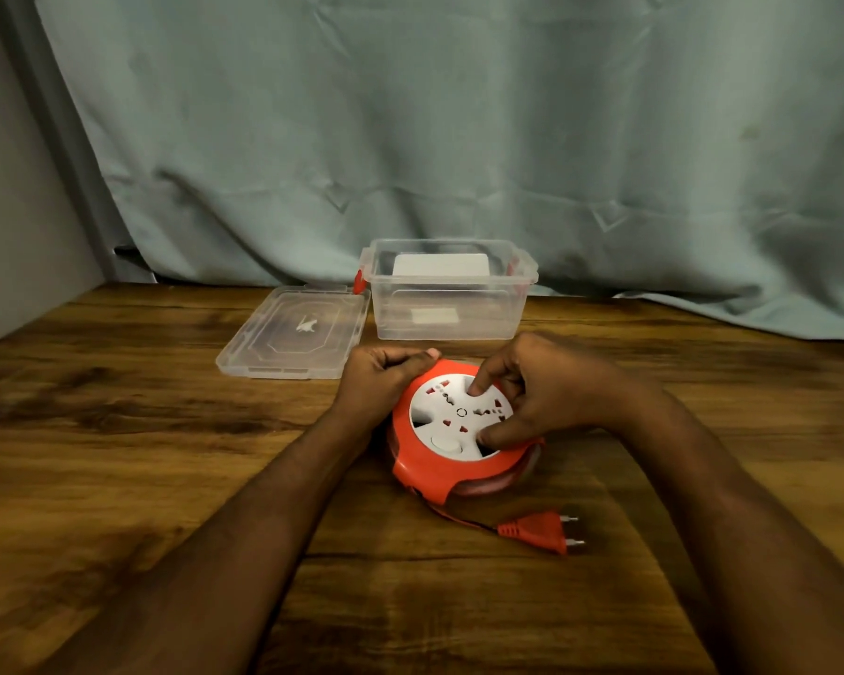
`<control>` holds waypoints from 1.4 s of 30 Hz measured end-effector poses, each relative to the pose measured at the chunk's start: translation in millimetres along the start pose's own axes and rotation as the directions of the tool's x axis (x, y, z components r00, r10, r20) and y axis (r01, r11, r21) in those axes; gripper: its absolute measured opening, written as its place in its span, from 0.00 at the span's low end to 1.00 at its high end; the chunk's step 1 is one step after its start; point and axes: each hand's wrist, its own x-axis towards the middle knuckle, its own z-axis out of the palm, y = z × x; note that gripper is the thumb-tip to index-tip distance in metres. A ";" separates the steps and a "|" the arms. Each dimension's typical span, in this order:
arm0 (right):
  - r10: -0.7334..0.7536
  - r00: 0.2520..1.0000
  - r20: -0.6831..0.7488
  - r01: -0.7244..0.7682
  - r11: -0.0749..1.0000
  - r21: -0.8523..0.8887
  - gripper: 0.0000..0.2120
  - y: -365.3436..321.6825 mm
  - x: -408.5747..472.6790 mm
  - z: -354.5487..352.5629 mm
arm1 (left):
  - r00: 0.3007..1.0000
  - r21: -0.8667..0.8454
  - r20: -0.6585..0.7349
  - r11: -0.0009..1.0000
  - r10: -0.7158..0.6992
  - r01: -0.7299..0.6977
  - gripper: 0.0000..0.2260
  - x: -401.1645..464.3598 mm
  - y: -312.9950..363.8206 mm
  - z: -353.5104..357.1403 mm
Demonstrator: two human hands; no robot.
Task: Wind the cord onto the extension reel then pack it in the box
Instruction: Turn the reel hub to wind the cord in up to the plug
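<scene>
Forearms (244, 528) over wood-grain table (142, 479). Red two-pin plug (539, 531) and thin cord (454, 517) lie just in front of the round orange extension reel (439, 475). My left hand (378, 377) curls its fingers round the rim. My right hand (551, 387) hooks index fingertip and thumb into the glossy white socket disc. Clear plastic box (451, 299) sits open behind, lid (296, 333) flat beside it.

Orange-white reel (451, 472), clear box (449, 294)

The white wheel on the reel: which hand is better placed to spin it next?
Probably the right hand: its forefinger sits in a notch of the white wheel and its thumb rests on the wheel's edge. The left hand grips the orange reel at its rim, likely steadying it.
</scene>
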 end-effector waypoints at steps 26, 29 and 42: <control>0.331 0.816 -0.473 -0.386 0.922 -0.021 0.39 -55.3 6.5 57.0 | 0.982 0.167 -0.171 0.984 0.084 -0.055 0.09 1.3 -7.5 3.9; 0.388 0.850 -0.357 -0.413 0.911 0.008 0.34 -43.4 10.8 40.7 | 0.990 0.300 -0.098 0.951 0.105 -0.071 0.09 3.7 -4.8 0.4; 0.336 0.941 0.027 -0.331 0.906 0.262 0.20 -2.8 9.6 15.5 | 0.988 0.714 0.129 0.684 0.081 -0.149 0.11 -11.3 14.6 -10.3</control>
